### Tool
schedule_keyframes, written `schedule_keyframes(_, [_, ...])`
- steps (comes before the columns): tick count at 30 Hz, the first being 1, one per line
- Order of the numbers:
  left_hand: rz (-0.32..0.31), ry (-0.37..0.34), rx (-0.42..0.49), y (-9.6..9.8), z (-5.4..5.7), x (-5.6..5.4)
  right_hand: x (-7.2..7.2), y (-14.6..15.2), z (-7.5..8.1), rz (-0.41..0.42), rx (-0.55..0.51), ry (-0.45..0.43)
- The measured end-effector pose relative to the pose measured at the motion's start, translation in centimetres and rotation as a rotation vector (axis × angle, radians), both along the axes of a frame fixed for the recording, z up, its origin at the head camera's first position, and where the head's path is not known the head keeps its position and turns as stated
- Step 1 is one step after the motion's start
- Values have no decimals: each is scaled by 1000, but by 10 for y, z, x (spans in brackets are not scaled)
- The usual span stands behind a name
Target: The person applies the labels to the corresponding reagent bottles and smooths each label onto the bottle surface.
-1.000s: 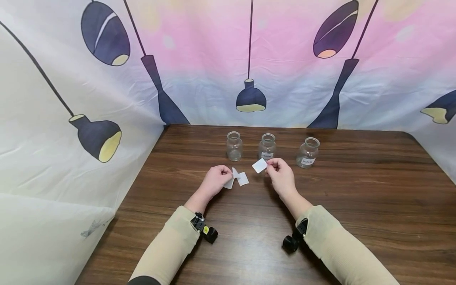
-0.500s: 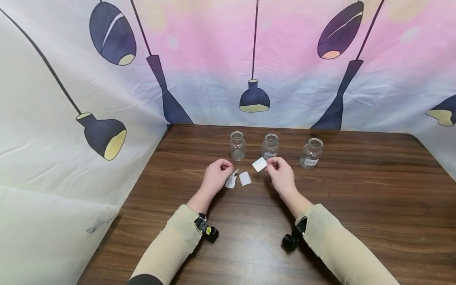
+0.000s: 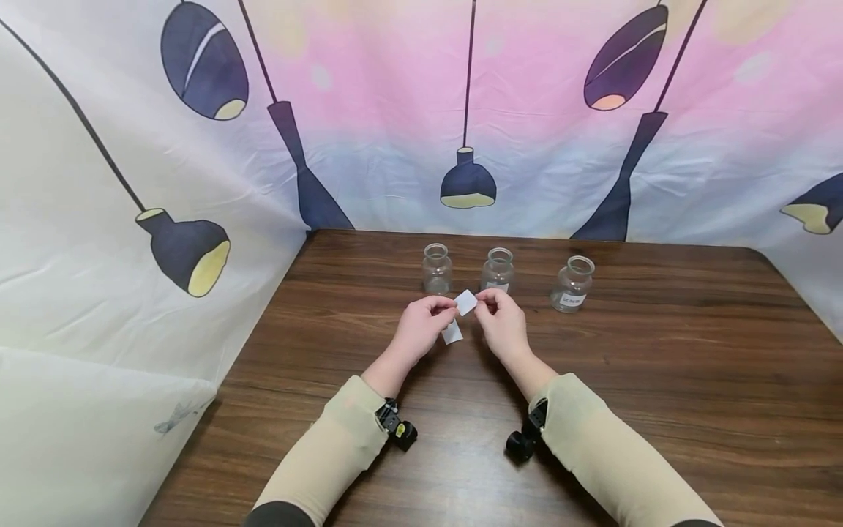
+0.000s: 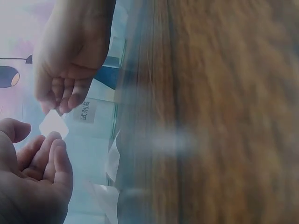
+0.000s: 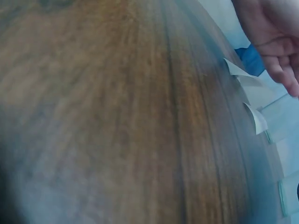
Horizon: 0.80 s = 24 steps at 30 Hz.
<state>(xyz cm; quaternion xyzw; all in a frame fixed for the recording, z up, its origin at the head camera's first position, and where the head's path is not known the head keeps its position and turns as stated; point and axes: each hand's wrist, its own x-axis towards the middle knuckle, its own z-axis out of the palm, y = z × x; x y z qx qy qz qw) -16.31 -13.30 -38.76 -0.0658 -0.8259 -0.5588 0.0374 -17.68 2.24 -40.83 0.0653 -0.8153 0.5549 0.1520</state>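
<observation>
My right hand (image 3: 503,323) pinches a small white square label (image 3: 466,302) by its right corner, above the table. At the opposite corner are the fingers of my left hand (image 3: 426,326); in the left wrist view their tips meet the label's edge while the thumb (image 4: 17,129) stands apart. Below them a white slip of paper (image 3: 452,334) lies on the wood. Two curled slips, one of them a white slip (image 4: 113,157) with a raised edge, show in the left wrist view; in the head view the left hand hides part of this group.
Behind the hands three clear glass jars stand in a row: a left jar (image 3: 437,269) with no label showing, a middle jar (image 3: 498,265) and a right jar (image 3: 573,284), both labelled. The brown wooden table (image 3: 672,351) meets a printed cloth backdrop (image 3: 395,176).
My left hand has moved right, away from the loose slips, to the label's corner. The right hand has shifted slightly left with the label, bringing the hands closer together.
</observation>
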Motion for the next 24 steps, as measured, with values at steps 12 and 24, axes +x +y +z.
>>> schedule_keyframes(12, [-1, -126, 413, 5, -2, -7, 2, -17, -6, 101, 156, 315])
schedule_keyframes(24, [142, -111, 386, -9, -7, -15, -4, -22, -3, 138, 39, 126])
